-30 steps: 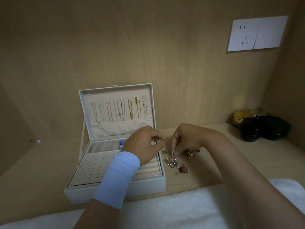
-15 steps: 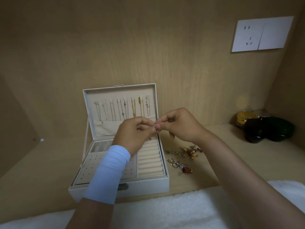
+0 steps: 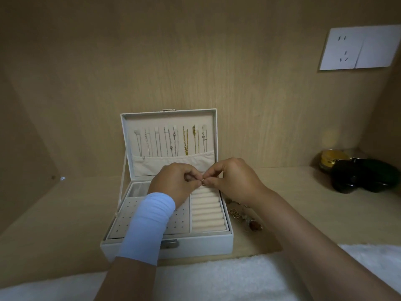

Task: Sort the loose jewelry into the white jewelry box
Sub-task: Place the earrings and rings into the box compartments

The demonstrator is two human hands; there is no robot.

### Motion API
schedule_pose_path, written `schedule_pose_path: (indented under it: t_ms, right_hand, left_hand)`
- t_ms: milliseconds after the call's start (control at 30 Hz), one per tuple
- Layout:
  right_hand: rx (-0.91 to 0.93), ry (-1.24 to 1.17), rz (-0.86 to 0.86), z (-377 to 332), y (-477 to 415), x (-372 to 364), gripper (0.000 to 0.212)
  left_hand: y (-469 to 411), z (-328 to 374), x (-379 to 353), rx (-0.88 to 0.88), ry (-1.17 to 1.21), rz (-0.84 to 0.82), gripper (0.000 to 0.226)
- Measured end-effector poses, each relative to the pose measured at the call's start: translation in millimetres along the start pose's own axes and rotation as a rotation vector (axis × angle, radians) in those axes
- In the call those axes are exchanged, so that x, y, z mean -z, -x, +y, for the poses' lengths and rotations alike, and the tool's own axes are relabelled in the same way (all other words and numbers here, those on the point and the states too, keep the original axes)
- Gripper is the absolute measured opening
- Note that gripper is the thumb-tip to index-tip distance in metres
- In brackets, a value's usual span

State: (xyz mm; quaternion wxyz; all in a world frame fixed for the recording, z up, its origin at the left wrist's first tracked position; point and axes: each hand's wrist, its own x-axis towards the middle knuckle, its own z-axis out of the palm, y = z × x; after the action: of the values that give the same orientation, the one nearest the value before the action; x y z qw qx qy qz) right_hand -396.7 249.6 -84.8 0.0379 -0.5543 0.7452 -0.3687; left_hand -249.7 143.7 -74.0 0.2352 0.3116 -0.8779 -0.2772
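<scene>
The white jewelry box (image 3: 195, 243) stands open on the wooden shelf, its lid upright with several chains hanging inside. My left hand (image 3: 173, 183) and my right hand (image 3: 234, 181) meet above the box's ring rolls (image 3: 207, 211). Both pinch a small gold ring (image 3: 202, 181) between their fingertips. A little heap of loose jewelry (image 3: 245, 217) lies on the shelf just right of the box, partly hidden by my right forearm.
Dark round jars (image 3: 358, 174) and a gold-lidded one (image 3: 331, 159) stand at the far right. A white socket plate (image 3: 358, 47) is on the back wall. White fluffy cloth (image 3: 217, 279) runs along the shelf's front edge.
My right hand lifted a small piece from the loose heap and brought it over the box. Both hands now hold it lower, just above the ring rolls.
</scene>
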Motion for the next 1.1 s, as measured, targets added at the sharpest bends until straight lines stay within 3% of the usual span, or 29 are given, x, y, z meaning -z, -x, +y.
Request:
schedule_pose_path:
  t_ms: [233,400,533,1100]
  right_hand:
    - [0.002,0.017,-0.016,3.6,-2.2,0.1,0.005]
    - [0.009,0.064,-0.065,2.7,-2.2,0.2,0.011]
    - [-0.009,0.057,-0.01,1.4,-1.0,-1.8,0.011]
    - [0.005,0.095,-0.079,-6.0,2.8,1.2,0.008]
  left_hand:
    - [0.6,-1.4,-2.2,0.004,0.012,-0.024,0.013]
    - [0.3,-3.4,-1.8,0.001,-0.074,-0.022,0.007]
    - [1.0,-2.4,-1.6,0.0,-0.165,0.006,0.005]
    - [5.1,-1.4,0.7,-0.019,-0.181,0.002,0.009]
